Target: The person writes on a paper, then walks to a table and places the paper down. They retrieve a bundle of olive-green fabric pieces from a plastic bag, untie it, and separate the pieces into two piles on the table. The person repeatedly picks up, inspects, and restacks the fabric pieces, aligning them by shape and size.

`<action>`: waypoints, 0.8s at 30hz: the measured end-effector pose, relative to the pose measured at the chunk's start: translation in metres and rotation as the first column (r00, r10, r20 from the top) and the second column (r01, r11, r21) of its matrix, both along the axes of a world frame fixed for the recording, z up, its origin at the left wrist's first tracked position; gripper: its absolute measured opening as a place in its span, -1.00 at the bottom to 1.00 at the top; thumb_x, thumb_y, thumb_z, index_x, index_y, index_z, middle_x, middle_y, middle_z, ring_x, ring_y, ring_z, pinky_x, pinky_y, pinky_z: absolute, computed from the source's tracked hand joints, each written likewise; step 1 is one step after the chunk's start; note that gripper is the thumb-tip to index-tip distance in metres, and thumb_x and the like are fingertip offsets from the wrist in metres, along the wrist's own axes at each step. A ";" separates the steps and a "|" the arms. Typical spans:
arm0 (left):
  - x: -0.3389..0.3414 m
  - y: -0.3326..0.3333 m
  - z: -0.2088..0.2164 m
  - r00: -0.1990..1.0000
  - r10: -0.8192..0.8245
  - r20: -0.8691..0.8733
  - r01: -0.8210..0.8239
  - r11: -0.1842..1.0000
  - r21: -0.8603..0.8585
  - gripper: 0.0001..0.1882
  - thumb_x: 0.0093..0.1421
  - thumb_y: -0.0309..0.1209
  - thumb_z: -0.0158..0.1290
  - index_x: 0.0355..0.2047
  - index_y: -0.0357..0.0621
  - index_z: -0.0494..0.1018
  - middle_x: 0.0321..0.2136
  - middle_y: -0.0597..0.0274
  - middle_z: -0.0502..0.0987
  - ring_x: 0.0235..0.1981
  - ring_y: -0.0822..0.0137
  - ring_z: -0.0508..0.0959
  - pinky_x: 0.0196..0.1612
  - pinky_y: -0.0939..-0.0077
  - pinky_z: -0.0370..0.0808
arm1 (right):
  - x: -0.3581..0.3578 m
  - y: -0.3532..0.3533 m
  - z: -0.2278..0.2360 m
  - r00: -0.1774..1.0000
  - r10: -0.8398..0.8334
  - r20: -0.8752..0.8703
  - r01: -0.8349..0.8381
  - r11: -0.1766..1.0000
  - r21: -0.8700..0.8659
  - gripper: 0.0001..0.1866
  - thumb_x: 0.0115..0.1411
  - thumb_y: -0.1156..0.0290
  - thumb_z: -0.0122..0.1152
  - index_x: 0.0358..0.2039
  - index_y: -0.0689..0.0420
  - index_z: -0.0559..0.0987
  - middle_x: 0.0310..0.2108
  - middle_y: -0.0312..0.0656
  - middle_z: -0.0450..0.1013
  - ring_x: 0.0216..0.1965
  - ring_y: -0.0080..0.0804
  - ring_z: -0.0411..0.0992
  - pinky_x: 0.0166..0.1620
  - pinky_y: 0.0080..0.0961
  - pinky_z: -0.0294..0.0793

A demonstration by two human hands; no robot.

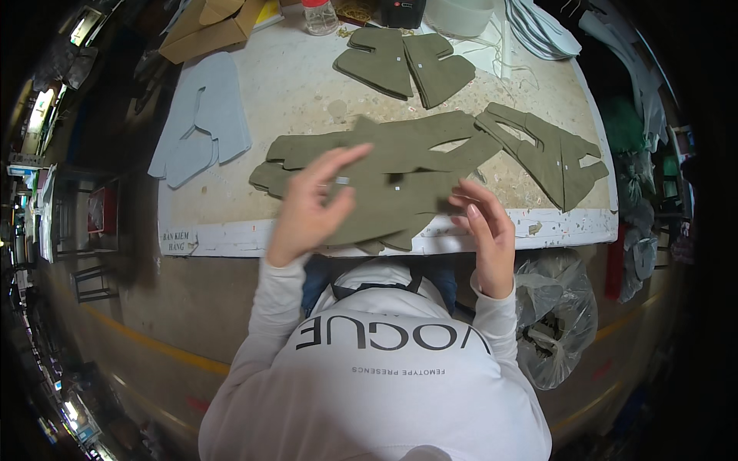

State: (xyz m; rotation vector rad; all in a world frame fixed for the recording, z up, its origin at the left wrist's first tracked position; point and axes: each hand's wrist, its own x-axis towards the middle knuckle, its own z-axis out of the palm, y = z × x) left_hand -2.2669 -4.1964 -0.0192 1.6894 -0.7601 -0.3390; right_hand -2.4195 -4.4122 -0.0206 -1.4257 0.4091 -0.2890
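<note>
Olive-green cut fabric pieces (384, 206) lie in an overlapping pile at the table's near edge, some reaching past it. A small white sticker shows on the top piece. Over the pile's left part is my left hand (307, 211), slightly blurred, thumb and fingers apart with nothing plainly between them. To the right of the pile, my right hand (492, 242) is raised with its fingers loosely bent and apart, its fingertips close to the fabric's edge. Whether those fingertips touch the cloth I cannot tell.
On the table (207, 223) are two olive stacks, one far (407, 65) and one right (550, 154). Light-blue pieces (204, 119) lie left. A cardboard box (207, 34), a red-lidded jar (319, 17) and a white tub (460, 15) stand behind. A plastic bag (557, 323) sits below, right.
</note>
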 end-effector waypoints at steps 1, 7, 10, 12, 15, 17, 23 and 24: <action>0.010 0.018 0.003 1.000 0.002 0.019 -0.002 1.000 0.002 -0.42 0.05 -0.68 -0.07 0.15 -0.25 0.40 0.07 0.11 0.48 0.10 0.34 0.44 0.15 0.50 0.34 | 0.005 0.001 0.001 0.999 0.032 0.007 -0.032 0.997 0.068 -0.57 0.33 0.38 0.04 0.19 0.20 0.38 0.10 -0.10 0.38 0.13 -0.31 0.37 0.08 -0.41 0.42; 0.023 0.078 -0.007 0.941 0.215 -0.261 -0.200 0.976 0.083 -0.52 0.17 -0.70 -0.06 0.14 -0.33 0.39 0.09 0.09 0.45 0.11 0.41 0.39 0.18 0.55 0.30 | 0.036 0.022 -0.005 0.989 0.143 0.038 -0.148 0.971 0.187 -0.37 0.31 0.39 0.07 0.36 -0.02 0.15 0.31 -0.07 0.11 0.30 -0.29 0.15 0.19 -0.32 0.34; 0.014 0.079 -0.020 0.953 0.269 -0.139 -0.265 0.963 0.050 -0.51 0.17 -0.67 0.03 0.15 -0.33 0.38 0.09 0.09 0.46 0.12 0.39 0.40 0.20 0.53 0.28 | 0.047 0.032 -0.012 0.993 0.097 0.071 -0.103 0.992 0.075 -0.33 0.27 0.50 0.11 0.36 -0.03 0.15 0.23 -0.04 0.22 0.20 -0.32 0.27 0.14 -0.39 0.36; 0.012 0.079 -0.023 0.958 0.278 -0.075 -0.271 0.958 0.093 -0.50 0.16 -0.65 0.07 0.15 -0.33 0.38 0.09 0.08 0.46 0.12 0.37 0.40 0.21 0.51 0.27 | 0.049 0.036 -0.014 0.985 0.175 -0.007 -0.174 0.977 -0.123 -0.31 0.20 0.58 0.14 0.34 0.01 0.19 0.12 -0.04 0.33 -0.01 -0.36 0.37 0.02 -0.47 0.42; 0.012 0.075 -0.022 0.954 0.289 -0.074 -0.281 0.954 0.104 -0.50 0.16 -0.64 0.08 0.16 -0.32 0.38 0.11 0.07 0.45 0.14 0.35 0.40 0.22 0.49 0.25 | 0.051 0.035 -0.013 0.971 0.238 -0.012 -0.222 0.888 -0.403 -0.39 0.14 0.64 0.16 0.23 0.08 0.35 -0.05 -0.11 0.42 -0.26 -0.42 0.40 -0.15 -0.56 0.45; 0.012 0.070 -0.019 0.956 0.272 -0.113 -0.266 0.961 0.071 -0.50 0.17 -0.64 0.08 0.16 -0.32 0.38 0.13 0.07 0.44 0.15 0.34 0.39 0.23 0.49 0.23 | 0.050 0.028 -0.009 0.961 0.276 0.030 -0.230 0.853 -0.469 -0.43 0.11 0.65 0.18 0.18 0.09 0.44 -0.10 -0.22 0.42 -0.36 -0.53 0.32 -0.24 -0.65 0.39; 0.005 0.036 -0.018 0.987 0.126 -0.104 -0.125 0.992 0.011 -0.48 0.17 -0.64 0.08 0.17 -0.29 0.37 0.13 0.10 0.45 0.17 0.36 0.38 0.24 0.52 0.22 | 0.023 -0.019 0.003 0.929 0.371 -0.012 -0.363 0.901 -0.237 -0.26 0.00 0.67 0.33 0.25 0.15 0.38 0.10 -0.28 0.30 -0.22 -0.66 0.29 -0.17 -0.74 0.30; 0.004 0.031 -0.019 0.984 0.122 -0.128 -0.120 0.993 0.022 -0.48 0.16 -0.64 0.08 0.17 -0.28 0.38 0.12 0.10 0.45 0.16 0.37 0.39 0.22 0.54 0.23 | 0.016 -0.026 0.004 0.936 0.349 -0.044 -0.350 0.917 -0.189 -0.22 0.01 0.69 0.33 0.28 0.13 0.34 0.12 -0.29 0.28 -0.24 -0.67 0.29 -0.15 -0.74 0.32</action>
